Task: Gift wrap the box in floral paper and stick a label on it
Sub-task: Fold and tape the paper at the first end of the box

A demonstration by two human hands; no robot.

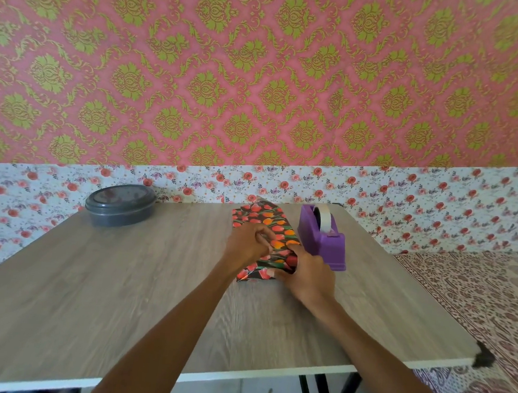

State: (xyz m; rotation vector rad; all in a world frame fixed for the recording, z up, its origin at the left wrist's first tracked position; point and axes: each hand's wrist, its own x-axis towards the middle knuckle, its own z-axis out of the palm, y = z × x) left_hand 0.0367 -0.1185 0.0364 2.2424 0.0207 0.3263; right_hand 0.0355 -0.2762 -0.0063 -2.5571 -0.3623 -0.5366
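A: Where is the box [258, 216]?

B: Just right of the middle of the frame, lying on the bench [119, 278] toward its far edge. It is covered in floral paper [281, 258], black with red and orange tulips. Its long side runs away from the person.

A: And the hands?

B: Both are on it. The left hand [245, 242] sits on top of the parcel at the left. Its fingers [262, 235] are curled in and pinch a fold of the paper.

A: The right one?

B: The right hand [309, 274] covers the near right end, where a loose flap of paper spreads onto the bench. Its thumb stretches up along the paper. The fingertips touch the flap, but I cannot tell whether they press it flat or grip it.

A: Anything close by?

B: A purple tape dispenser [325, 243] stands just to the right of the parcel, beside the right hand, with a roll of tape in it. A grey oval tub [119, 207] with its lid on sits in the far left corner of the bench, well apart from the hands. At the right edge of the frame lies a bed [477, 294] with a patterned cover.
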